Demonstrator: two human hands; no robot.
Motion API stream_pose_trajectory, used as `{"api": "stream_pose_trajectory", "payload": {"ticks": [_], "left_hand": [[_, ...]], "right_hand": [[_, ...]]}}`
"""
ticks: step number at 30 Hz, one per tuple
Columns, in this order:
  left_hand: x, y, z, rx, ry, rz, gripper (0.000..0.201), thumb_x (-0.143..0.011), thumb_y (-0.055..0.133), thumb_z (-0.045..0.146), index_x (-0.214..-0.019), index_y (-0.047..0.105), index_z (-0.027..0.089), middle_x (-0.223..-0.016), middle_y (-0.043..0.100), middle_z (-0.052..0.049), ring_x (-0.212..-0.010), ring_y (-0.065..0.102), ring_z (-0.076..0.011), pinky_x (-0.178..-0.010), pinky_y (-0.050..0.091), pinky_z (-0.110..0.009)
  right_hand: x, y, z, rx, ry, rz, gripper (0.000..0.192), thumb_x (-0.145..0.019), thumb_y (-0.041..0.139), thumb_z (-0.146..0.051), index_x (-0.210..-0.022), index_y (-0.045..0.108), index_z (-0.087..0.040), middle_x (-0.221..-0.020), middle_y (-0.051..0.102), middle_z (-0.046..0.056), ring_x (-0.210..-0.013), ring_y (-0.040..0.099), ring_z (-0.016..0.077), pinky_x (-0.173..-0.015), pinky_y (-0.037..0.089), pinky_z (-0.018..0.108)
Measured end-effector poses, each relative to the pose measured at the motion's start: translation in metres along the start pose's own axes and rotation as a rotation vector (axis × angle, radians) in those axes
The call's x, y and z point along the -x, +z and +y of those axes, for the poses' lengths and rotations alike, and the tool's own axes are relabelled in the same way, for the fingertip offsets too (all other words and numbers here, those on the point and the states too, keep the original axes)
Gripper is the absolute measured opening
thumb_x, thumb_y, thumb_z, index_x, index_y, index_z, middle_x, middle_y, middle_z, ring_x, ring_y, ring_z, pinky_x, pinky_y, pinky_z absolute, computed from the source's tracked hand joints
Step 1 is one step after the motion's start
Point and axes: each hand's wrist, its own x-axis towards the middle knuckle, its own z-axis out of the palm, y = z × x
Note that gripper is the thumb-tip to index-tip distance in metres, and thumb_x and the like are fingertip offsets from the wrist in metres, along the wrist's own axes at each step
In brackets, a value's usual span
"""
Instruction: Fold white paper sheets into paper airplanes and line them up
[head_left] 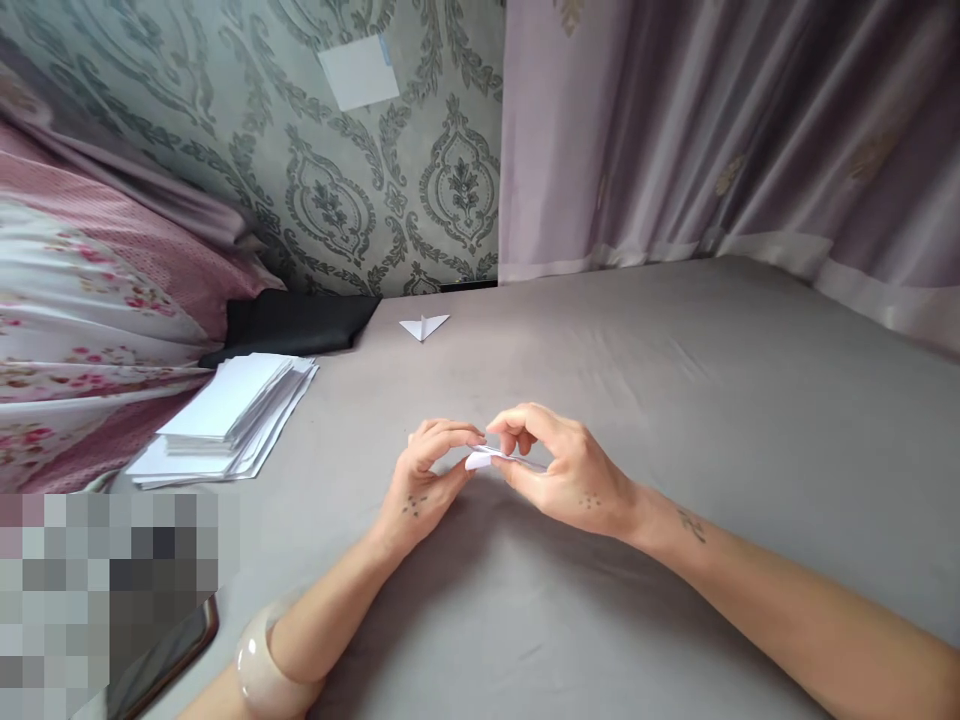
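Note:
A small folded piece of white paper [480,461] is held up between my two hands, above the grey sheet. My left hand [431,470] pinches its left end between thumb and fingers. From the other side my right hand [562,462] grips it, thumb below and curled fingers above. Part of the paper is hidden behind the fingers, so its full shape cannot be made out. Farther back on the sheet lies a folded white paper plane [424,328], apart from both hands.
Stacked white paper [232,400] lies at the left, beside a black cloth-like item [300,322]. A phone [169,655], partly blurred out, is at the lower left. Curtains [675,130] hang along the back right. A white sheet [361,73] is on the patterned wall.

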Motion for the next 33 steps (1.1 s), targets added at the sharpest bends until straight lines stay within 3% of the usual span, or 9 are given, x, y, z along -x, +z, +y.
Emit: {"api": "stream_pose_trajectory", "payload": {"ticks": [3,7,12,19,23,28,30,33], "left_hand": [[0.000,-0.002,0.003,0.009,0.079,0.083,0.012,-0.089,0.056,0.030,-0.088,0.066,0.024,-0.091,0.069,-0.006,-0.091,0.055,-0.0205,-0.089,0.043,-0.037],[0.001,-0.004,0.005,-0.028,0.071,0.148,0.021,-0.089,0.056,0.038,-0.083,0.070,0.024,-0.083,0.068,-0.006,-0.087,0.054,-0.0215,-0.082,0.045,-0.037],[0.002,-0.003,0.003,0.063,0.108,0.122,0.013,-0.087,0.063,0.032,-0.082,0.072,0.025,-0.078,0.067,-0.005,-0.080,0.054,-0.0194,-0.077,0.045,-0.035],[0.001,0.004,-0.003,0.296,0.004,-0.029,0.011,-0.081,0.070,0.029,-0.075,0.072,0.020,-0.066,0.059,-0.002,-0.071,0.052,-0.0156,-0.068,0.043,-0.029],[0.001,0.005,-0.002,0.381,-0.155,-0.117,0.012,-0.077,0.074,0.028,-0.072,0.070,0.017,-0.071,0.059,-0.003,-0.075,0.054,-0.0157,-0.073,0.043,-0.029],[0.000,0.004,0.000,0.526,-0.367,-0.209,0.019,-0.077,0.074,0.033,-0.074,0.067,0.016,-0.078,0.061,-0.003,-0.079,0.054,-0.0152,-0.076,0.041,-0.028],[0.000,0.005,0.000,0.574,-0.442,-0.214,0.020,-0.079,0.072,0.036,-0.082,0.067,0.017,-0.080,0.062,-0.002,-0.076,0.053,-0.0136,-0.072,0.040,-0.026],[0.001,0.006,-0.002,0.601,-0.475,-0.177,0.026,-0.076,0.076,0.036,-0.093,0.066,0.020,-0.084,0.061,-0.001,-0.076,0.051,-0.0118,-0.070,0.040,-0.024]], "right_hand": [[-0.001,-0.005,-0.010,0.077,-0.088,0.005,0.017,-0.082,0.054,-0.010,-0.093,0.054,-0.022,-0.078,0.058,0.000,-0.072,0.052,0.0126,-0.073,0.046,0.028],[-0.003,-0.008,-0.013,0.129,-0.152,-0.007,0.013,-0.085,0.053,-0.011,-0.090,0.057,-0.021,-0.077,0.060,0.001,-0.072,0.052,0.0139,-0.072,0.045,0.029],[-0.005,-0.010,-0.010,0.168,-0.148,-0.042,0.011,-0.089,0.055,-0.018,-0.089,0.065,-0.021,-0.082,0.063,0.003,-0.076,0.054,0.0145,-0.074,0.044,0.030],[-0.002,-0.007,-0.010,0.052,0.187,-0.151,0.005,-0.081,0.065,-0.024,-0.079,0.069,-0.022,-0.078,0.061,0.000,-0.067,0.052,0.0108,-0.059,0.038,0.024],[-0.001,-0.004,-0.006,-0.054,0.343,-0.176,0.035,-0.082,0.062,-0.033,-0.054,0.051,-0.017,-0.064,0.049,-0.003,-0.053,0.038,0.0066,-0.050,0.027,0.024],[-0.005,-0.005,0.001,-0.286,0.495,-0.177,0.046,-0.073,0.072,-0.037,-0.046,0.040,-0.016,-0.062,0.041,-0.005,-0.053,0.033,0.0059,-0.050,0.025,0.025],[-0.007,-0.005,0.006,-0.424,0.634,-0.136,0.042,-0.067,0.077,-0.039,-0.048,0.048,-0.016,-0.060,0.045,-0.004,-0.054,0.037,0.0065,-0.051,0.028,0.024],[-0.008,-0.002,0.013,-0.717,0.870,-0.059,0.030,-0.063,0.079,-0.043,-0.067,0.068,-0.016,-0.067,0.061,0.001,-0.060,0.051,0.0115,-0.056,0.037,0.026]]}}
